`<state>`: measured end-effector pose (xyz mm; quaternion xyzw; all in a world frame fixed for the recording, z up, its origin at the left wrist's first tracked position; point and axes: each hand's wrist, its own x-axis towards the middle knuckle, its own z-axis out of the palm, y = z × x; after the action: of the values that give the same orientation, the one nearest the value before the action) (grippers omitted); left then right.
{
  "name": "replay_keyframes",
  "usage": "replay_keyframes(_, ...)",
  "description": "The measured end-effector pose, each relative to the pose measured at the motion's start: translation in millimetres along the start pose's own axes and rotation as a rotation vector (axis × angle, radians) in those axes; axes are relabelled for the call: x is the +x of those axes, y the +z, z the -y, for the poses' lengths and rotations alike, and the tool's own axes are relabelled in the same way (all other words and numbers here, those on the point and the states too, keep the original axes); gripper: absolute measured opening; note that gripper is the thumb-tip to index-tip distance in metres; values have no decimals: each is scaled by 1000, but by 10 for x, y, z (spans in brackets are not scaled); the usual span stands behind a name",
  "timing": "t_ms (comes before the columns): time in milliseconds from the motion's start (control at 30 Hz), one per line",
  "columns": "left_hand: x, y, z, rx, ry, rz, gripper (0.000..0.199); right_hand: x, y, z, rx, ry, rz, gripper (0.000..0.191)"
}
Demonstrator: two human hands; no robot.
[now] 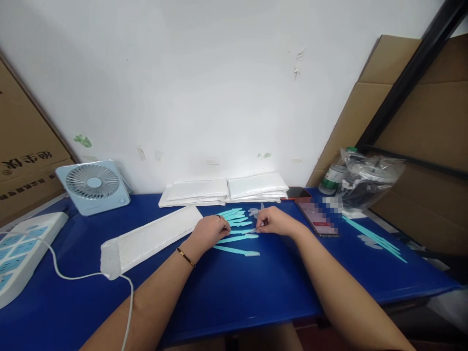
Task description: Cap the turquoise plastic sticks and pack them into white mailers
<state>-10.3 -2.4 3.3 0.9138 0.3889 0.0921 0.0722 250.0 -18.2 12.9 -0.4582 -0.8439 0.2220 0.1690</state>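
Note:
My left hand [210,230] is closed on the handle of a teal eyebrow razor [240,231], which points right. At the blade end, my right hand [275,221] pinches a small clear blade cap [253,230]; whether the cap sits on the blade or just touches it is too small to tell. More teal razors [236,214] lie fanned out beyond my left fingers. Nearer to me are two others, among them a razor with a pale tip [237,250]. Several loose clear caps [255,211] lie behind my right fingertips.
White padded packs [195,191] are stacked against the wall. A long white pack [155,236] lies left of my hand. Around the blue table [234,302] stand a fan [94,183], power strip [25,251], phone [320,218] and bottle [333,176]. More razors [376,239] lie right.

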Motion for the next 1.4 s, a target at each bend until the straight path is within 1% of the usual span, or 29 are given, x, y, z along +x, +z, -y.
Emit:
replay_keyframes(167, 36, 40, 6, -51, 18, -12, 15, 94, 157, 21, 41, -34, -11, 12)
replay_keyframes(233, 34, 43, 9, -66, 14, -12, 14, 110, 171, 21, 61, -46, -17, 13)
replay_keyframes(267, 29, 40, 14, -75, 12, -22, 14, 104, 152, 10, 67, -48, -32, 14)
replay_keyframes(333, 19, 29, 35, -84, 6, -72, 15, 60, 65, -40, 59, -22, -105, 14)
replay_keyframes(400, 16, 19, 68, -70, -12, -126, 19, -13, -58, -119, 17, 45, -207, 15)
replay_keyframes(433, 19, 16, 84, -54, -21, -135, 19, -52, -119, -162, -10, 80, -236, 14)
replay_keyframes(500, 31, 14, 111, -19, -34, -123, 18, -119, -209, -239, -54, 117, -210, 14)
replay_keyframes(567, 44, 11, 122, 12, -39, -104, 16, -153, -246, -285, -82, 125, -122, 18)
replay_keyframes(633, 47, 2, 118, 33, -34, -93, 17, -154, -240, -298, -92, 138, -51, 18)
replay_keyframes(700, 39, -15, 107, 29, -35, -84, 17, -135, -212, -290, -71, 163, -30, 13)
replay_keyframes(767, 21, -32, 93, -12, -40, -58, 15, -110, -177, -278, -25, 177, -23, 12)
replay_keyframes(933, -27, -50, 27, -143, -58, 9, 13, -70, -102, -266, 77, 201, -23, 17)
replay_keyframes(1033, -53, -53, -32, -189, -36, 56, 16, -69, -86, -269, 88, 212, -31, 17)
replay_keyframes(1100, -62, -58, -61, -177, -27, 71, 19, -74, -86, -279, 91, 230, -11, 19)
replay_keyframes(1200, -53, -64, -64, -96, -70, 33, 19, -70, -74, -307, 100, 245, 14, 21)
replay_keyframes(1267, -36, -63, -38, -44, -112, 2, 19, -52, -46, -320, 110, 239, -11, 20)
replay_keyframes(1333, -20, -58, -2, -46, -138, -12, 17, -26, -9, -314, 111, 230, -47, 19)
replay_keyframes(1400, -10, -51, 30, -82, -137, -4, 14, 0, 25, -284, 102, 218, -63, 18)
